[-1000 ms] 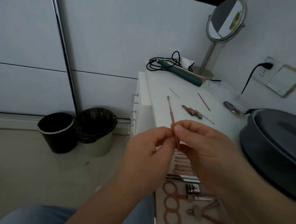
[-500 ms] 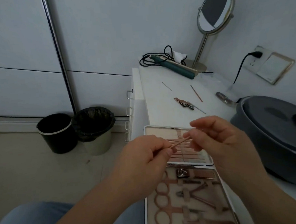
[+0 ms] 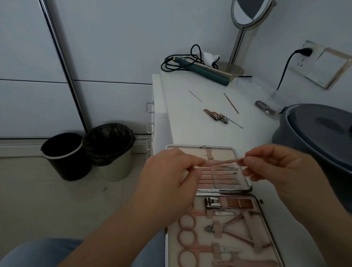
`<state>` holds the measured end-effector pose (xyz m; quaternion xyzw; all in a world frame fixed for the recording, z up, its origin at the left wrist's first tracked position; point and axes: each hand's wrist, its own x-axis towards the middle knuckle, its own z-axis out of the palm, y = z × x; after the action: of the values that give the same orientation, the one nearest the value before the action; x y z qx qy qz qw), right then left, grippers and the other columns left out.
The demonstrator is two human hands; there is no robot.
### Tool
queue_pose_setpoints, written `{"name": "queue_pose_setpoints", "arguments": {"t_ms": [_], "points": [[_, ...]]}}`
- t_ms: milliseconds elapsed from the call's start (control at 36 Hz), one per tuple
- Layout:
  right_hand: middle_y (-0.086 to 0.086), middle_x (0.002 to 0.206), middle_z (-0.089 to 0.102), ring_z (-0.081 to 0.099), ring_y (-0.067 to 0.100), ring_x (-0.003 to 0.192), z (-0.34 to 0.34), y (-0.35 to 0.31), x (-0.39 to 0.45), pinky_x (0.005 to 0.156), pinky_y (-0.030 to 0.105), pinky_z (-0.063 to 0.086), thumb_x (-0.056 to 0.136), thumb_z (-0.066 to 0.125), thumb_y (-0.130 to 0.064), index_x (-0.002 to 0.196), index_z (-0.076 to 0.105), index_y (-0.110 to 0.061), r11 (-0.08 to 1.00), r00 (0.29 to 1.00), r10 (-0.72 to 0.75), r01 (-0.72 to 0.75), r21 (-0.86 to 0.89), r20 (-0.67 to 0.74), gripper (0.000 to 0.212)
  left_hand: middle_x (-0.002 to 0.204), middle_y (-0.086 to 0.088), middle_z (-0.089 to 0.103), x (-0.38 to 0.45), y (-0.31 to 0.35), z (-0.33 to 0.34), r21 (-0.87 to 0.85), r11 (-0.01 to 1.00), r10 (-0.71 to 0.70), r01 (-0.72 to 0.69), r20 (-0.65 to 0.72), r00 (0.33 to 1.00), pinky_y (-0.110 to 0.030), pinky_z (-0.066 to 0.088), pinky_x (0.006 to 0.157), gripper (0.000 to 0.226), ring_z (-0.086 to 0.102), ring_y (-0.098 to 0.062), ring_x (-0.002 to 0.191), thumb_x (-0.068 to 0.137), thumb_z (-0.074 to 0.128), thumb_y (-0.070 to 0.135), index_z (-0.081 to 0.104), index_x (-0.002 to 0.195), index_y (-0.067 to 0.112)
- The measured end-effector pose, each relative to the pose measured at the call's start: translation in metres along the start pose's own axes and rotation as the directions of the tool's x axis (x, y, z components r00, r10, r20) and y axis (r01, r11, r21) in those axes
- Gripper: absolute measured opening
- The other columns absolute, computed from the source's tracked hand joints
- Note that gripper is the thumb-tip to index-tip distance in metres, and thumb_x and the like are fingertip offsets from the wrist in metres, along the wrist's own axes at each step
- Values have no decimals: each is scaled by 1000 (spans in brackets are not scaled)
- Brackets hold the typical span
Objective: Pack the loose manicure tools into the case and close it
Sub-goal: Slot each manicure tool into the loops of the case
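The manicure case point(image 3: 266, 226) lies open on the white cabinet top, both halves holding rose-gold tools under straps. Over its far half I hold a thin rose-gold stick tool point(image 3: 223, 162) level, my left hand point(image 3: 169, 174) pinching its left end and my right hand point(image 3: 274, 165) pinching its right end. Loose on the cabinet top beyond the case lie a nail clipper point(image 3: 215, 116), a rose-gold stick point(image 3: 231, 103), a thin silver pick point(image 3: 194, 95) and another silver pick point(image 3: 234, 123).
A grey round basin point(image 3: 324, 146) sits right of the case. At the back stand a round mirror point(image 3: 250, 5), a green hair tool with black cord point(image 3: 204, 70) and a small dark object point(image 3: 264, 107). Two bins point(image 3: 86, 152) stand on the floor left.
The stick tool went from upright to level and lower, now stretched between both hands over the case's far half. My view tilted down, showing the whole open case.
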<state>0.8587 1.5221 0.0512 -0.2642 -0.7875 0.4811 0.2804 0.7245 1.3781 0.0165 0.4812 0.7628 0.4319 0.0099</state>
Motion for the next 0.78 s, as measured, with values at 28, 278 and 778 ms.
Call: {"name": "queue_pose_setpoints", "arguments": {"t_ms": [28,278,778], "points": [[-5,66,72,64,4,54,-5,3,2,50,9,48,76,66,-9,70,67,-22,999,999,-5,4,-32,-31,15,84,17,59,2,-2,1,-9,1000,-7,7,-6,1000,-24,44,81,24,51,-1,86,81,54,30,68,100,29],[-29,75,64,59,-10,67,-19,23,5,58,15,39,80,64,-25,73,60,-36,935,984,-89,30,-354,-152,13,103,7,63,23,-9,9,178,984,-4,-13,97,995,-31,39,91,26,53,-13,100,82,53,32,67,104,27],[-18,69,61,56,-6,68,-20,27,26,57,10,33,82,62,-29,70,59,-37,840,998,36,-4,-542,48,15,106,12,60,22,-19,15,152,988,-40,23,109,993,-36,33,97,35,48,-9,105,76,45,39,67,102,32]]}}
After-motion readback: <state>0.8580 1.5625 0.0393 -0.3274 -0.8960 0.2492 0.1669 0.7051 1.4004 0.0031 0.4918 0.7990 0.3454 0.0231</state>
